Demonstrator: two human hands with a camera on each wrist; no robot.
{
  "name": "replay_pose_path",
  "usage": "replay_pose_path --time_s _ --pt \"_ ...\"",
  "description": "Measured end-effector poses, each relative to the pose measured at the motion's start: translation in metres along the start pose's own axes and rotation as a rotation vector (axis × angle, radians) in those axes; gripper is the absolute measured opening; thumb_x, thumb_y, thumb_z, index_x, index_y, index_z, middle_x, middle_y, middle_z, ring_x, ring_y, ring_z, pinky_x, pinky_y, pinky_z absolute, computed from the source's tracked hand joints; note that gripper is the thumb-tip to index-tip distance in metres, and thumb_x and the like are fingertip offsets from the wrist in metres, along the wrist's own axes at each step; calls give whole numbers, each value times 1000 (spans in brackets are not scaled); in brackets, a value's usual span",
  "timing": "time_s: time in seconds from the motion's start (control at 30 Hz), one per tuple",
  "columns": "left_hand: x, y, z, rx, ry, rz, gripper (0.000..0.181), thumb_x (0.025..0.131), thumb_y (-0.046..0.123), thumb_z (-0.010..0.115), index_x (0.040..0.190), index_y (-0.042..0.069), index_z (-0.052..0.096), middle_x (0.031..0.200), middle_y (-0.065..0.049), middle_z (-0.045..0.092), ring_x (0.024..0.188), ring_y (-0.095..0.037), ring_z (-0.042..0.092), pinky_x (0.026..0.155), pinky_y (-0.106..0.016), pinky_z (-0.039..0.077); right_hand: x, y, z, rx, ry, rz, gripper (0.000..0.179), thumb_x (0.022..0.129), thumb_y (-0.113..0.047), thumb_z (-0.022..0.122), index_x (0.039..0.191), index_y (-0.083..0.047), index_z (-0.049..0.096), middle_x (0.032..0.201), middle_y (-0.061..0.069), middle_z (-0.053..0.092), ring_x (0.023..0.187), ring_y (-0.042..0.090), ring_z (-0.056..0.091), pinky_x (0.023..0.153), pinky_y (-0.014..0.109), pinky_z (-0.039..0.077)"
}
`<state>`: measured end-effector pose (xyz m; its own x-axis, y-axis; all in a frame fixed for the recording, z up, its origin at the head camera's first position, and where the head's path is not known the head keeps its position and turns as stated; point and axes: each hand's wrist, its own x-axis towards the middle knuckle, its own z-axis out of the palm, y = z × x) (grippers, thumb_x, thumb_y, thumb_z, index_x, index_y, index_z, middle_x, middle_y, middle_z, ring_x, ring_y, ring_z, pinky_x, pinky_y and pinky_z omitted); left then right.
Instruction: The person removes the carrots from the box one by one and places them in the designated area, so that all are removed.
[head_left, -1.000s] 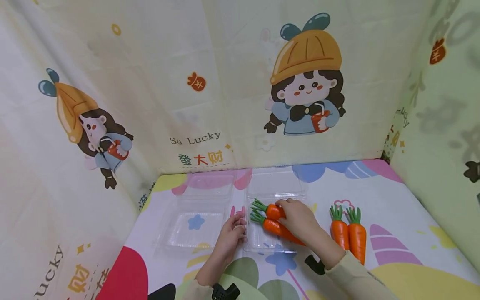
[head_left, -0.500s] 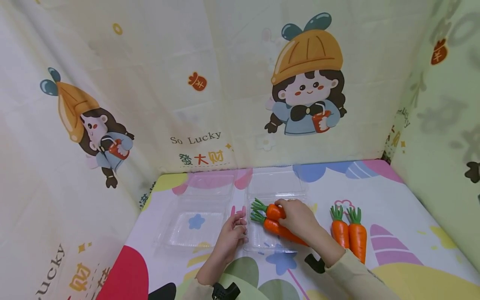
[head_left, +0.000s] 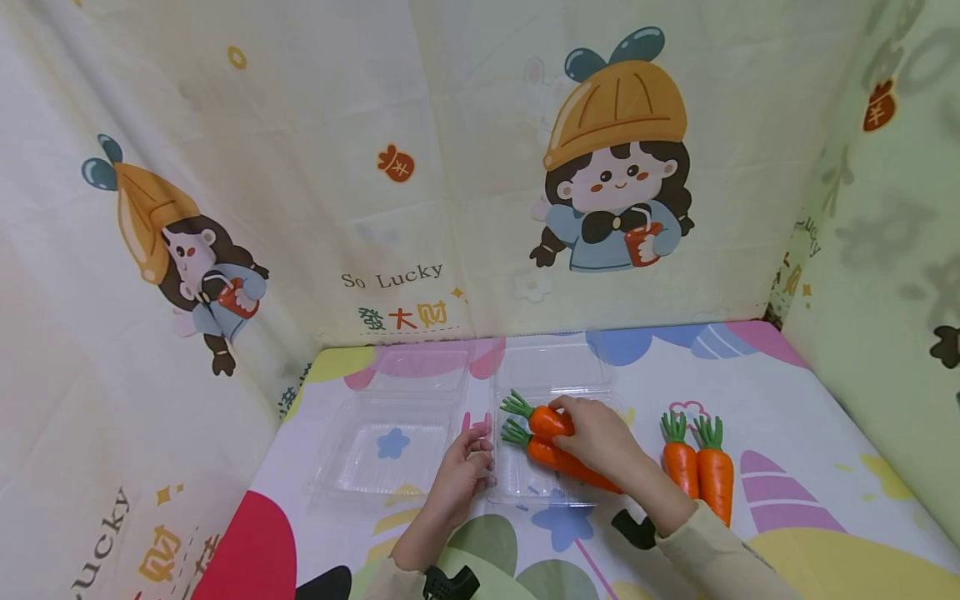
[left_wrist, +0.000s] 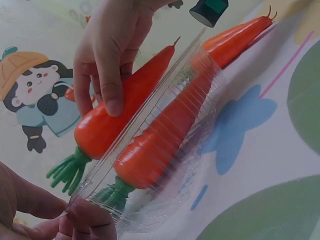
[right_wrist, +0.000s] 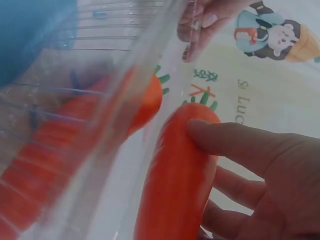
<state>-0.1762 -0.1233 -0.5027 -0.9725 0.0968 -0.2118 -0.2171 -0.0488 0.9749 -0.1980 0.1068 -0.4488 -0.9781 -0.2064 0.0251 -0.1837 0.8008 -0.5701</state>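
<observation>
My right hand (head_left: 600,433) grips an orange carrot (head_left: 545,419) with green leaves, thumb and fingers on its thick end. It is held over a clear plastic box (head_left: 517,483) whose lid stands open behind. A second carrot (left_wrist: 155,140) lies inside that box, seen through its ribbed wall in the left wrist view. At the box's left side my left hand (head_left: 461,475) pinches the rim; in the left wrist view its fingertips (left_wrist: 90,215) meet the thumb at the edge. The held carrot (right_wrist: 175,180) appears above the rim in the right wrist view.
Another clear box (head_left: 352,487) with a raised lid stands on the left, with no carrot in it. Two carrots, a left one (head_left: 679,467) and a right one (head_left: 715,475), lie side by side to the right on the patterned tablecloth (head_left: 787,433). Printed curtains (head_left: 487,167) close off the back and sides.
The leafy end of the held carrot has risen slightly with my right hand. My left hand stays at the box rim, and the two carrots on the right have not moved.
</observation>
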Motion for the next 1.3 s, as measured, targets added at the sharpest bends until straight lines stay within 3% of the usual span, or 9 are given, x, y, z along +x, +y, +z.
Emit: replay_pose_path --time_s 0.37,0.67,0.97,1.3 --pt "1 -2 -1 3 0 -5 52 97 -2 50 148 -5 42 109 -5 50 82 -14 50 62 -22 50 -1 -3 -11 137 -28 77 51 86 -23 82 132 -8 66 114 10 72 95 23 67 87 45 60" --pt "0 0 0 1 7 -11 52 96 -2 51 147 -4 42 110 -6 50 83 -14 50 63 -21 51 0 -1 -18 278 -44 105 70 86 -24 81 148 -10 51 111 15 71 83 20 67 71 34 62" --pt "0 -2 -1 -1 5 -8 52 97 -2 51 148 -5 41 109 -5 50 82 -13 49 63 -21 50 -1 2 -19 446 -59 156 73 88 -20 78 152 -9 44 113 20 68 77 20 70 67 37 63" --pt "1 -1 -1 23 6 -3 51 98 -1 51 148 -4 41 110 -5 50 82 -14 50 63 -22 50 -5 10 -23 466 -51 166 72 89 -21 78 152 -7 44 116 21 66 77 20 70 66 37 63"
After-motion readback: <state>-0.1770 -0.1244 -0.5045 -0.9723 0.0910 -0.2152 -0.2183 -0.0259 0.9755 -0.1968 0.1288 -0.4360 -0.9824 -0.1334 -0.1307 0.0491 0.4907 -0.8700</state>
